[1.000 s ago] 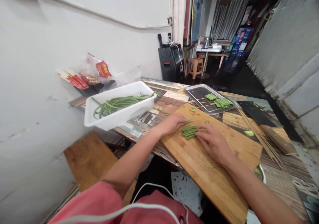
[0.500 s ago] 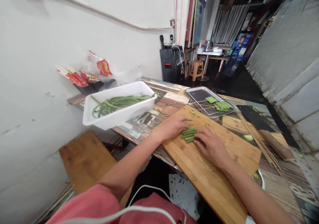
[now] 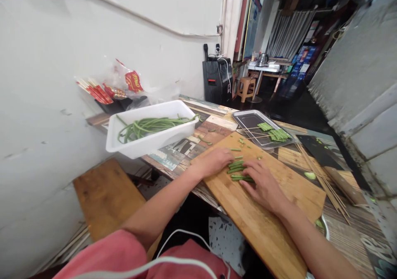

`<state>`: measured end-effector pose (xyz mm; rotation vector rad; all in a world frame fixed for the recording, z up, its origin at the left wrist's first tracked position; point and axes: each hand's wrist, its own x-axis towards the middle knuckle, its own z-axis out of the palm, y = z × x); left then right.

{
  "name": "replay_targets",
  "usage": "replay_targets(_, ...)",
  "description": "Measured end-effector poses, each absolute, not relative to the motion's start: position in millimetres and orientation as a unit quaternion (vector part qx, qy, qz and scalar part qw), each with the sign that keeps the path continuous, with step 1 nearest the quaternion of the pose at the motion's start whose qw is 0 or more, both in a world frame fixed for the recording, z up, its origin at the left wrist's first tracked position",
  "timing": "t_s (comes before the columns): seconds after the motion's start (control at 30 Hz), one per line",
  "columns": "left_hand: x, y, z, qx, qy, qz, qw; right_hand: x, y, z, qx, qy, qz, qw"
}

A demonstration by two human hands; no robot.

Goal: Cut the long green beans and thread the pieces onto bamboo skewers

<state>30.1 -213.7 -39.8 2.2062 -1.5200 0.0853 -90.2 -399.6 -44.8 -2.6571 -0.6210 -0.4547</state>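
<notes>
Short cut pieces of long green bean (image 3: pixel 236 167) lie side by side in a loose row on the wooden cutting board (image 3: pixel 279 229). At their left ends is my left hand (image 3: pixel 217 162), its fingers curled and pressed together; whatever its fingertips hold is hidden. My right hand (image 3: pixel 263 183) is over their right ends, with the lower pieces between its thumb and fingers. A few single pieces and small scraps lie farther up the board. Beyond it, a metal tray (image 3: pixel 245 117) bears skewered bean pieces (image 3: pixel 279 135), their sticks pointing left over the rim.
Left of the board stands a white plastic tub (image 3: pixel 155 143) of whole long beans (image 3: pixel 145 128). On the right lie loose bamboo skewers (image 3: pixel 322 179) and a cleaver (image 3: pixel 325 155) with a wooden handle. A bowl rim (image 3: pixel 325 228) shows beneath the board's right edge.
The lower bean pieces have shifted right and separated from the upper ones, along with my right hand's fingers. My left hand's fingers have curled in more. The view has shifted slightly.
</notes>
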Motion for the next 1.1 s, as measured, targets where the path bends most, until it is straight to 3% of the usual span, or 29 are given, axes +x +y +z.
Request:
replay_targets(0.27, 30, -212, -47, 0.809, -0.525, 0.075, 0.254, -88, -397, -45, -0.956, -0.203, -0.155, 0.144)
replay_targets(0.57, 24, -198, -64, 0.829, -0.402, 0.248, 0.301, -86, -393, -47, -0.960, -0.182, -0.149, 0.149)
replay_targets(0.97, 23, -200, -63, 0.833, -0.417, 0.224, 0.286, -80, -383, -45, -0.980, -0.153, -0.112, 0.065)
replay_targets(1.1, 24, -204, -54, 0.830, -0.479, 0.174, 0.227, -77, -388, -38, -0.977, -0.152, -0.126, 0.086)
